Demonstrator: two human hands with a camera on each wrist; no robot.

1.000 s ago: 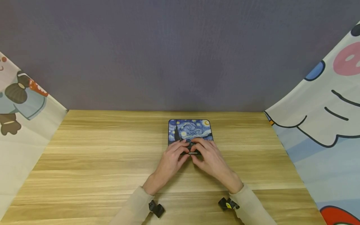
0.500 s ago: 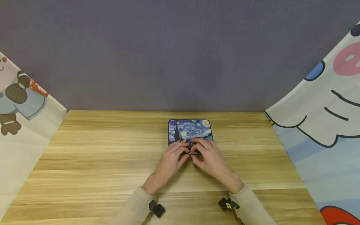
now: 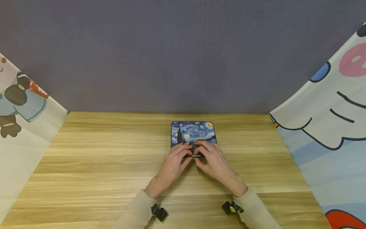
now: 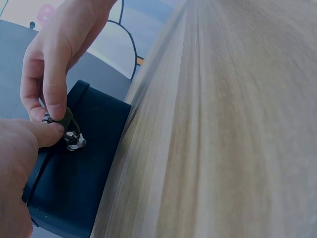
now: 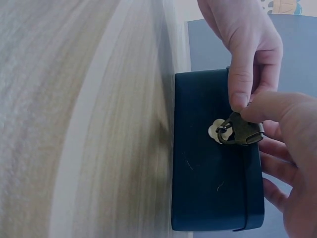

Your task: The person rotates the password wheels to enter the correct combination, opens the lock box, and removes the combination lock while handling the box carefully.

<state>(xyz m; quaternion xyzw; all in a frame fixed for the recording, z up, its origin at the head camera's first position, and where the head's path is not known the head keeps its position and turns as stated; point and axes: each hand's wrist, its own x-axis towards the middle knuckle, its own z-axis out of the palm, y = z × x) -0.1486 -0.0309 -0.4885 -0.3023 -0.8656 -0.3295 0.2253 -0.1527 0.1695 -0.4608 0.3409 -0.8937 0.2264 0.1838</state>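
Observation:
A small box with a swirling blue night-sky painting on its lid stands near the table's back edge. Its dark teal front wall carries a pale flower-shaped clasp. Through that clasp hangs a bronze padlock, its shackle looped in place. Ridged metal number wheels show along the padlock's edge in the head view. My left hand pinches the padlock from the left between thumb and finger. From the other side my right hand pinches it too, with its other fingers over the lid. Fingertips hide part of the padlock.
The box stands on a wood-grain table. Behind it rises a grey-purple backdrop. Cartoon-printed cloths hang at the left and right sides. Black wrist cameras sit at both sleeves.

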